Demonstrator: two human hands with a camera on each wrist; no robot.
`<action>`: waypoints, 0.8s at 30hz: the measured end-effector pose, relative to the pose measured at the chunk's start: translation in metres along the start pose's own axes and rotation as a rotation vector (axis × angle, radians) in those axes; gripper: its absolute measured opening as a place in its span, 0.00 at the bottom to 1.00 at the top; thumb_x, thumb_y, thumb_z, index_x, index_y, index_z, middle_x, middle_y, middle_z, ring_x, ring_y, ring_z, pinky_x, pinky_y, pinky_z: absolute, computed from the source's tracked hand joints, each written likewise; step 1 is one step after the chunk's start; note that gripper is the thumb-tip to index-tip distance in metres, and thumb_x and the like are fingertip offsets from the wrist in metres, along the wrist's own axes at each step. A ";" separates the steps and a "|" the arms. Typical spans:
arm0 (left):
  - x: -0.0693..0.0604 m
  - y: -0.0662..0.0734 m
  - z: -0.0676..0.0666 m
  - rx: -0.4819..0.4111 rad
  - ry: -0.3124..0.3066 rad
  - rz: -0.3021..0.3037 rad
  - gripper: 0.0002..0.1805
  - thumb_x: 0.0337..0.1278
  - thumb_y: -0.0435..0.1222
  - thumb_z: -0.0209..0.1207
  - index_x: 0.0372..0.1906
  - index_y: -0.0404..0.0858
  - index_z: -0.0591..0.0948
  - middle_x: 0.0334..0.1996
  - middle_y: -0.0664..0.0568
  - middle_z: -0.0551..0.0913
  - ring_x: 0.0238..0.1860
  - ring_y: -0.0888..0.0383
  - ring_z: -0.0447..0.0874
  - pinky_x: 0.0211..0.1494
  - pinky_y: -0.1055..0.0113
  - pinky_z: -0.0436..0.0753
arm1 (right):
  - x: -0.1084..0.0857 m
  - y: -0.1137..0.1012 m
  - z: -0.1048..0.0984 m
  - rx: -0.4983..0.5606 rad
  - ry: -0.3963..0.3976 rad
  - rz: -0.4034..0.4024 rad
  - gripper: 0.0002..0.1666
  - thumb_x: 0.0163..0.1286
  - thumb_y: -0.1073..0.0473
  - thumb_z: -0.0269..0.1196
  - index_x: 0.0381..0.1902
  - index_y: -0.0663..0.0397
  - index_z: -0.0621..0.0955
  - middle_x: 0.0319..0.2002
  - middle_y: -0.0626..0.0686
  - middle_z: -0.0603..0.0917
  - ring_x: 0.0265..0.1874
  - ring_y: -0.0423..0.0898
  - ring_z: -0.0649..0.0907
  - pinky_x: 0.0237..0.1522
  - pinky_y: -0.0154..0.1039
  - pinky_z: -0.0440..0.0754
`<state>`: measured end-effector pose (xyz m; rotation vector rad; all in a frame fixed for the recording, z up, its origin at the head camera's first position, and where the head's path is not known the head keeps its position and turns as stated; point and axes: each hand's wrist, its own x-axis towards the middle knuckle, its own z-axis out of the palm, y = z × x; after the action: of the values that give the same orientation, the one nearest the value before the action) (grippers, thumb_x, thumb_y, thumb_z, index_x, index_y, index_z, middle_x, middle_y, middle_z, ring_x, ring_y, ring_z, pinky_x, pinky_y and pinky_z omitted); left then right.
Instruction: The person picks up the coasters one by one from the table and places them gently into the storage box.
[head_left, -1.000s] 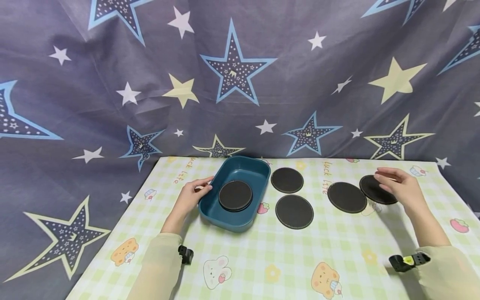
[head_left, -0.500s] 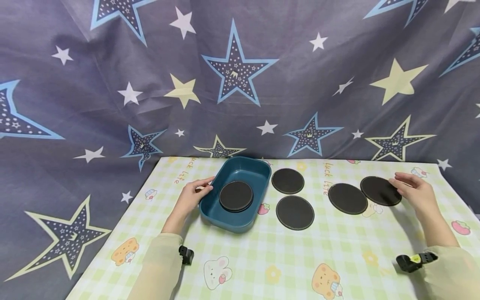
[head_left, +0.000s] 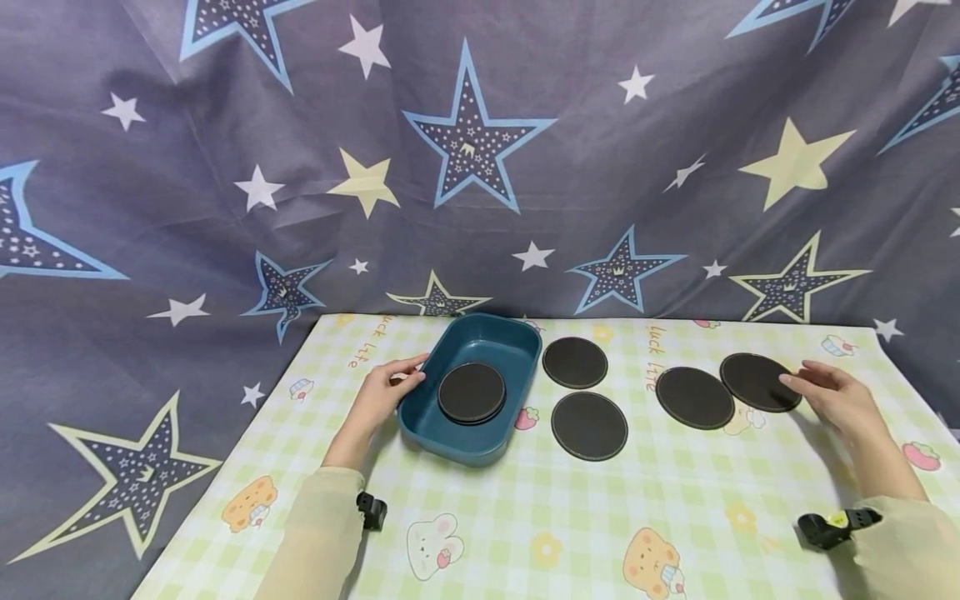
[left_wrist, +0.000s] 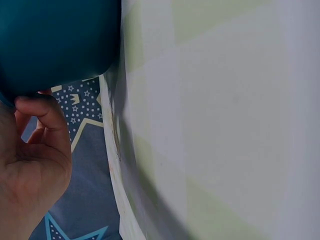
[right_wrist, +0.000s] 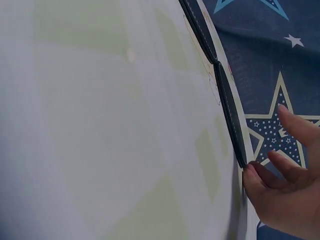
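My left hand [head_left: 381, 390] holds the left side of a teal rectangular tub [head_left: 491, 342], its thumb at the rim and its fingers against the outer side. Inside the tub lies a small stack of round black coasters [head_left: 471, 392]. Over on the right, my right hand [head_left: 846, 404] pinches the near right edge of a flat black coaster [head_left: 757, 381] between thumb and forefinger. In the right wrist view the other fingers spread away from that coaster [right_wrist: 231, 115], which still lies flat on the table. A second coaster [head_left: 695, 397] touches its left edge.
Between the tub and the right-hand pair lie two more black coasters, one farther back [head_left: 575, 362] and one nearer [head_left: 589, 426]. A green-checked cloth [head_left: 495, 533] with cartoon prints covers the table. A grey star-patterned curtain [head_left: 570, 200] hangs right behind it.
My right hand has slid right, from over the far-right coaster to its right edge, and lowered onto that edge. My left hand and the tub have stayed in place.
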<state>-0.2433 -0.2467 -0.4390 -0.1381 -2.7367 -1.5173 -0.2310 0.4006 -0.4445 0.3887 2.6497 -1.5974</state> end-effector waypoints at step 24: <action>-0.001 0.003 0.001 0.017 0.005 0.011 0.21 0.70 0.41 0.59 0.65 0.45 0.79 0.46 0.42 0.81 0.25 0.60 0.72 0.29 0.69 0.71 | -0.004 0.002 0.001 -0.204 -0.234 -0.101 0.60 0.71 0.49 0.64 0.76 0.75 0.39 0.74 0.78 0.41 0.73 0.75 0.47 0.65 0.14 0.53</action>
<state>-0.2426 -0.2446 -0.4370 -0.1478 -2.7394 -1.4893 -0.2273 0.3996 -0.4458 0.0578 2.6509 -1.2859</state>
